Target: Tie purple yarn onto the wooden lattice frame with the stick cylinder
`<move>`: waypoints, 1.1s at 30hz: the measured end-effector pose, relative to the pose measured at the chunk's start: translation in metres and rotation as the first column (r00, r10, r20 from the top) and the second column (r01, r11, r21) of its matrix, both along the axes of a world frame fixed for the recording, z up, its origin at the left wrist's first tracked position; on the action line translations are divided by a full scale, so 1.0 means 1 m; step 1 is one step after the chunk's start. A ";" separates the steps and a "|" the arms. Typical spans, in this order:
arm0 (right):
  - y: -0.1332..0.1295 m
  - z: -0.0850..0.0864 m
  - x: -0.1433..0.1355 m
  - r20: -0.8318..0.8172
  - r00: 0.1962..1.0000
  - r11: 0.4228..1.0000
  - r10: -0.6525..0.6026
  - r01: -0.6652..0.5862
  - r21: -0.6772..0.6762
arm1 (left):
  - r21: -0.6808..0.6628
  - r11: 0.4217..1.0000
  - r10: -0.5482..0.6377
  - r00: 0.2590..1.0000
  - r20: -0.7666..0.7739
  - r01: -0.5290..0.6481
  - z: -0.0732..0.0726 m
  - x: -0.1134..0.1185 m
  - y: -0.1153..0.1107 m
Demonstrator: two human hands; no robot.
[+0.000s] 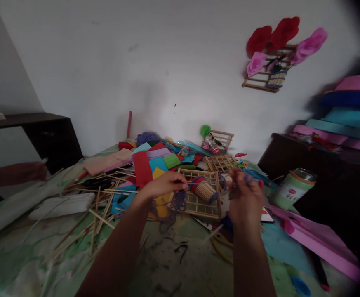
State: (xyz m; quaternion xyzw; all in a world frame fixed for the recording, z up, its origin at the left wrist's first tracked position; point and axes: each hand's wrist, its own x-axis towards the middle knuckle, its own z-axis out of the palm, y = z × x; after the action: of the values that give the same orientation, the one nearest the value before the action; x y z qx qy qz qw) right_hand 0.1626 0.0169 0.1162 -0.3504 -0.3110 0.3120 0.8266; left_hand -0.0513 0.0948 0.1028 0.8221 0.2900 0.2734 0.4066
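My left hand (166, 184) pinches a strand of purple yarn (178, 203), and a loose tangle of it hangs below the fingers. My right hand (248, 200), smeared by motion, is closed with purple yarn bunched at its fingertips. Between the two hands lies a small basket of bamboo sticks (205, 189), with a red band and purple edging. It rests on a lattice frame of sticks (195, 206). Just past the right hand, a second small purple-trimmed piece is partly hidden.
Coloured paper sheets (142, 169) and loose sticks (101, 214) cover the table's left and back. Scissors (221, 243) lie at front centre. On the right are a green jar (295, 187) and pink paper (318, 243). A flower-decorated stick frame (269, 62) hangs on the wall.
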 end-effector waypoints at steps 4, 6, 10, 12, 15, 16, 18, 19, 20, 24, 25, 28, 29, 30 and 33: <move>0.009 -0.014 -0.022 0.494 0.796 0.918 0.351 -0.187 -0.350 | -0.284 0.957 0.158 0.938 0.309 -0.068 0.003 0.014 -0.014; 0.012 -0.019 -0.031 0.632 0.653 0.894 0.417 -0.171 -0.414 | -0.390 0.919 0.221 0.889 0.401 -0.052 0.003 0.020 -0.018; 0.014 -0.022 -0.035 0.706 0.581 0.904 0.405 -0.138 -0.404 | -0.444 0.895 0.272 0.839 0.472 -0.040 0.003 0.025 -0.021; 0.013 -0.022 -0.033 0.696 0.617 0.920 0.367 -0.129 -0.370 | -0.406 0.912 0.260 0.855 0.449 -0.064 0.004 0.024 -0.020; 0.012 -0.020 -0.028 0.632 0.693 0.926 0.346 -0.144 -0.350 | -0.286 0.956 0.179 0.911 0.372 -0.071 0.006 0.022 -0.020; 0.012 -0.019 -0.027 0.610 0.709 0.922 0.355 -0.158 -0.353 | -0.245 0.968 0.143 0.927 0.347 -0.058 0.007 0.021 -0.020; 0.012 -0.019 -0.027 0.586 0.720 0.916 0.371 -0.181 -0.358 | -0.189 0.982 0.081 0.950 0.301 -0.024 0.007 0.021 -0.021; 0.012 -0.019 -0.027 0.584 0.719 0.914 0.376 -0.186 -0.360 | -0.174 0.985 0.064 0.957 0.282 -0.015 0.007 0.021 -0.020; 0.012 -0.019 -0.027 0.582 0.720 0.913 0.379 -0.188 -0.361 | -0.161 0.987 0.057 0.962 0.267 -0.014 0.007 0.021 -0.020; 0.012 -0.021 -0.028 0.534 0.744 0.903 0.402 -0.225 -0.366 | -0.100 0.993 0.089 0.970 0.227 -0.068 0.007 0.020 -0.019; 0.012 -0.020 -0.028 0.517 0.755 0.902 0.403 -0.232 -0.365 | -0.095 0.992 0.099 0.970 0.222 -0.080 0.007 0.019 -0.018; 0.010 -0.018 -0.026 0.452 0.816 0.913 0.361 -0.211 -0.348 | -0.097 0.985 0.159 0.963 0.217 -0.141 0.006 0.012 -0.011; 0.009 -0.017 -0.025 0.412 0.846 0.919 0.340 -0.206 -0.336 | -0.087 0.979 0.199 0.957 0.213 -0.184 0.005 0.007 -0.007; 0.008 -0.015 -0.023 0.361 0.877 0.926 0.317 -0.205 -0.317 | -0.063 0.967 0.254 0.945 0.206 -0.246 0.005 0.000 -0.002; 0.004 -0.008 -0.015 0.215 0.942 0.947 0.257 -0.202 -0.250 | 0.084 0.864 0.484 0.864 0.138 -0.497 0.002 -0.029 0.014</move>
State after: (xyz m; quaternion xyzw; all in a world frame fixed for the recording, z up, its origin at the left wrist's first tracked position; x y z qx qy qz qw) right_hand 0.1472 0.0212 0.1078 -0.4382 -0.4120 0.3942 0.6948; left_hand -0.0807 0.1090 0.1047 0.7269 0.4498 0.4302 0.2904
